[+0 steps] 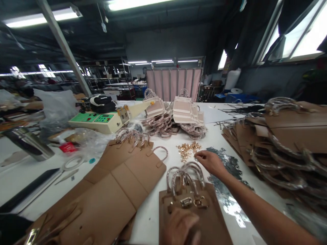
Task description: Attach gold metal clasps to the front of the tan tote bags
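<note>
Many fittings [187, 149] lie just left of our nearer right hand [211, 162], fingertips together, while our left hand [181, 225], whose grip we cannot tell, is over the bag [213, 212].

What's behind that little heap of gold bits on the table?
Behind the gold bits are piled pale bag pieces with wrapped handles, then a pink screen farther back. The pieces hide the screen's lower part and the table beneath.

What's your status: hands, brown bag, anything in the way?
Right hand at gold hardware, grip unclear. Left hand blurred, at brown bag. Bag's wrapped handles between the hands.
</note>
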Motion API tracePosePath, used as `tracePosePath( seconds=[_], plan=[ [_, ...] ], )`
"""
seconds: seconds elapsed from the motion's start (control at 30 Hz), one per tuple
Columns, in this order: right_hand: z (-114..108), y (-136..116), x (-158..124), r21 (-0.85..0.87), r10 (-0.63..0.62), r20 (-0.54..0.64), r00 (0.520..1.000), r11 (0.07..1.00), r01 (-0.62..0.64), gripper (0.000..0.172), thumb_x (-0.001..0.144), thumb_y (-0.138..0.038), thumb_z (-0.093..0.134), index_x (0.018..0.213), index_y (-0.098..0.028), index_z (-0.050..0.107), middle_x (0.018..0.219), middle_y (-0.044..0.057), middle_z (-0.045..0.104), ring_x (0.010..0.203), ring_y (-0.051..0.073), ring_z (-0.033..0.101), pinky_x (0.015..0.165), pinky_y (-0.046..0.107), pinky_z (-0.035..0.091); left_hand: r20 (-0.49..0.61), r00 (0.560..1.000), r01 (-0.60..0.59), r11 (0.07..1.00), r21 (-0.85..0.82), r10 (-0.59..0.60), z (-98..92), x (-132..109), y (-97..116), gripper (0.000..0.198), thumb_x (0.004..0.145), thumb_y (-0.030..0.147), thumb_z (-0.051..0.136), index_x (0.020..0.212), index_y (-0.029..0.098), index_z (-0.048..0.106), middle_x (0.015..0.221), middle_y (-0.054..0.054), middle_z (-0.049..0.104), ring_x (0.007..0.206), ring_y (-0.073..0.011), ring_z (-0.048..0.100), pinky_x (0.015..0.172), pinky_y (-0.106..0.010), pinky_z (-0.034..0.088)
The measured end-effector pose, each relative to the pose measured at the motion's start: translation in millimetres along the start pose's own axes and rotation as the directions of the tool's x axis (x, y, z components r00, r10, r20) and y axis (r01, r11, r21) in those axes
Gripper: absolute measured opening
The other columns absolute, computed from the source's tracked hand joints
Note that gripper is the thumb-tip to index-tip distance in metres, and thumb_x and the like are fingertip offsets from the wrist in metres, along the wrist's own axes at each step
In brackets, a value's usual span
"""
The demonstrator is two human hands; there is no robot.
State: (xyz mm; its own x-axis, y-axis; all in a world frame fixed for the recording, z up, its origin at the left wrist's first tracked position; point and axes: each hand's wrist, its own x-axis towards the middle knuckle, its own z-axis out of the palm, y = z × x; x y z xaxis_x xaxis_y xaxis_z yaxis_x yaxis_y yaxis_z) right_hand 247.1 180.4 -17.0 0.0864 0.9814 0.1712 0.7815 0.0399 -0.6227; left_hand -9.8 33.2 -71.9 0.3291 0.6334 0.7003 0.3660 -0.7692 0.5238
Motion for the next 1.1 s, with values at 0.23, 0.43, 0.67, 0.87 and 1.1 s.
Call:
tracePosePath(
  seconds=[0.23, 0.43, 0.67, 0.87, 1.1],
  plan=[
    [-40, -63, -144, 0.647, -0.095, 0.323, 0.941, 0.748, -0.147, 0.028, 0.086, -0.046, 0.076, 0.091, -0.018, 0.072, 0.080, 0.001, 0.069, 0.069, 0.015, 0.060, 0.066, 0.027, 0.047, 0.209, 0.905, 0.411, 0.886, -0.214, -0.370, -35.6, 48, 38, 0.044, 0.094, 0.031, 0.067, 0.138, 0.028, 0.062, 0.130, -0.008, 0.068, 0.107, -0.0191, 0.068, 0.089, -0.029, 0.059],
    [-40, -70, -195, 0.768, -0.113, 0.332, 0.936, 0.609, -0.198, 0.039, 0.084, -0.054, 0.079, 0.084, -0.016, 0.070, 0.076, 0.001, 0.066, 0.064, 0.012, 0.056, 0.063, 0.025, 0.045, 0.336, 0.882, 0.433, 0.851, -0.298, -0.331, -33.8, 38, 66, 0.026, 0.098, 0.034, 0.065, 0.122, 0.029, 0.075, 0.112, -0.002, 0.077, 0.098, -0.0157, 0.070, 0.091, -0.026, 0.055],
    [-25, -71, -231, 0.709, -0.015, 0.098, 0.995, 0.703, -0.059, 0.031, 0.089, -0.050, 0.074, 0.091, -0.019, 0.077, 0.080, 0.003, 0.072, 0.075, 0.017, 0.064, 0.071, 0.027, 0.048, 0.319, 0.775, 0.632, 0.666, -0.395, -0.546, -35.1, 24, 74, 0.030, 0.085, 0.041, 0.078, 0.108, 0.021, 0.080, 0.101, -0.005, 0.080, 0.091, -0.0195, 0.074, 0.084, -0.026, 0.058],
    [-21, -75, -249, 0.614, -0.037, -0.025, 0.999, 0.788, 0.044, 0.018, 0.086, -0.037, 0.077, 0.082, -0.020, 0.074, 0.077, 0.001, 0.069, 0.072, 0.016, 0.061, 0.069, 0.026, 0.047, 0.338, 0.762, 0.644, 0.698, -0.314, -0.552, -40.3, 18, 80, 0.028, 0.081, 0.041, 0.082, 0.100, 0.020, 0.082, 0.095, -0.005, 0.080, 0.086, -0.0180, 0.074, 0.079, -0.023, 0.057],
    [-31, -67, -255, 0.703, -0.177, 0.157, 0.972, 0.711, 0.016, 0.020, 0.092, -0.038, 0.074, 0.084, -0.020, 0.073, 0.084, 0.003, 0.069, 0.081, 0.018, 0.062, 0.073, 0.028, 0.045, 0.447, 0.743, 0.649, 0.699, -0.300, -0.498, -47.7, 15, 85, 0.027, 0.079, 0.039, 0.083, 0.095, 0.018, 0.082, 0.089, -0.006, 0.081, 0.081, -0.0194, 0.075, 0.076, -0.026, 0.059]
  ],
)
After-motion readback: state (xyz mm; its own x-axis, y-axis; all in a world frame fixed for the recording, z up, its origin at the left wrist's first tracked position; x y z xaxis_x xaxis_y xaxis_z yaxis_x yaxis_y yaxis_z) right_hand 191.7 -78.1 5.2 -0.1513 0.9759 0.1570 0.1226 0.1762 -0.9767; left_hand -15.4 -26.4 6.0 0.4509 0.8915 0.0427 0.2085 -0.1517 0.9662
